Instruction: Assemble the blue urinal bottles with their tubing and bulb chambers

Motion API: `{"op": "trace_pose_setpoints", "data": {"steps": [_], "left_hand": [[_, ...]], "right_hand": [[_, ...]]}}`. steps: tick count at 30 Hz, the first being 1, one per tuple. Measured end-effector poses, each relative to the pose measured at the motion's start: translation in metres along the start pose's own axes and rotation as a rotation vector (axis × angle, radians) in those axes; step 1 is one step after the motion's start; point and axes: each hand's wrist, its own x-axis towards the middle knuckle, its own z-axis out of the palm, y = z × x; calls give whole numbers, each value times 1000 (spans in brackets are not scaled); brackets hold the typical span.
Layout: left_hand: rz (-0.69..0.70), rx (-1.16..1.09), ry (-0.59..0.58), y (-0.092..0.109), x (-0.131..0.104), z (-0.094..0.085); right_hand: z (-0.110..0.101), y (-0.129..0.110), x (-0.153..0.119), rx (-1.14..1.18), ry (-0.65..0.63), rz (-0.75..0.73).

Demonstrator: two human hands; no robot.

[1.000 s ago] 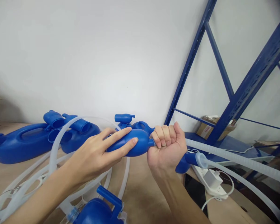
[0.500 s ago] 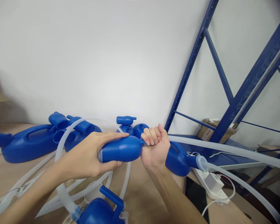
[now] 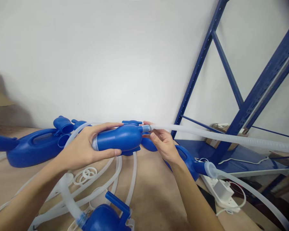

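Observation:
My left hand (image 3: 84, 146) is wrapped round a blue plastic urinal head (image 3: 118, 139), thumb below and fingers above. A translucent cap covers its wide end by my palm; a narrow spout points right. Over that spout sits the clear end of a white corrugated hose (image 3: 195, 131), with a thin ring around it. My right hand (image 3: 165, 141) pinches the hose just beside this joint. Some of its fingers are hidden behind the hose. Both hands hold these parts above the table (image 3: 156, 189).
Blue urinal bottles (image 3: 36, 149) lie at left, behind the hands and at right. Another bottle (image 3: 106, 218) with a hose is near the front edge. White rings (image 3: 85, 175) and hoses cover the left side. A power strip (image 3: 221, 192) and blue shelving (image 3: 240, 115) stand right.
My right hand has turned from a fist against the spout to a finger pinch on the hose. The spout joint now shows. The urinal head has shifted slightly left and up.

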Motion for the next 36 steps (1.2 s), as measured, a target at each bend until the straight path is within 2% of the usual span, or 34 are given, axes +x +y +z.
{"op": "trace_pose_setpoints", "data": {"steps": [2,13,18,27,31,36], "left_hand": [[-19,-14,17,1,-1,-1],[34,51,-16,0,-1,0],[122,147,-51,-5,-1,-3],[340,318,50,-5,0,7],[305,311,31,-9,4,9],[319,355,8,-15,5,2]], "right_hand": [[-4,1,0,-44,-37,8],[5,0,1,-141,41,-12],[4,-2,-1,-205,34,-48],[-3,1,3,-286,18,112],[-2,1,5,-296,18,142],[-2,-7,2,-279,-28,200]]}}
